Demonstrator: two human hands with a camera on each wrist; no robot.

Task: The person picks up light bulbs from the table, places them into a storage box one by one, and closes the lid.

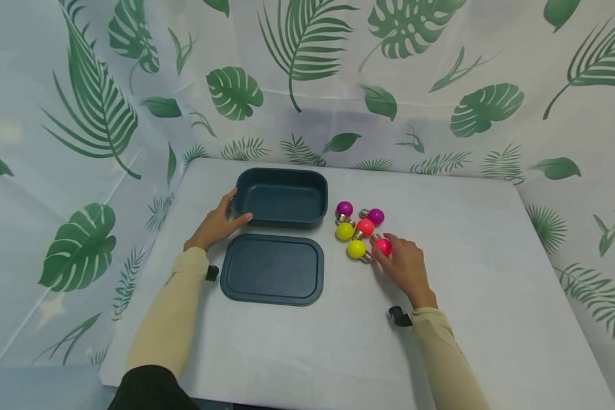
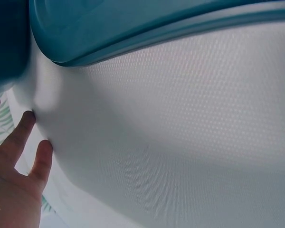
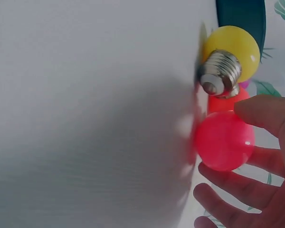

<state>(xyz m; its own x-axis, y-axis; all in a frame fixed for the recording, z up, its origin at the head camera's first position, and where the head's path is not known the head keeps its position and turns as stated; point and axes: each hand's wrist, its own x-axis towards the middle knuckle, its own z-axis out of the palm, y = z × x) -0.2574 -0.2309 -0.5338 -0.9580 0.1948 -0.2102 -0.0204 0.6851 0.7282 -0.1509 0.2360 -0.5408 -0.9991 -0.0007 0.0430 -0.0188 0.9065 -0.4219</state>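
My right hand has its thumb and fingers around a pink light bulb lying on the table. In the right wrist view the thumb is at the bulb's upper side and the fingertips are below and behind it. My left hand spans the left end of a dark blue-green box, with the thumb at its front corner and fingers along its side. The box stands uncovered with nothing inside. In the left wrist view the left fingers are spread and straight.
Beside the held bulb lie yellow bulbs, a red-orange bulb and purple bulbs, with metal screw bases. A matching flat lid lies in front of the box. A leaf-print curtain hangs behind the white table.
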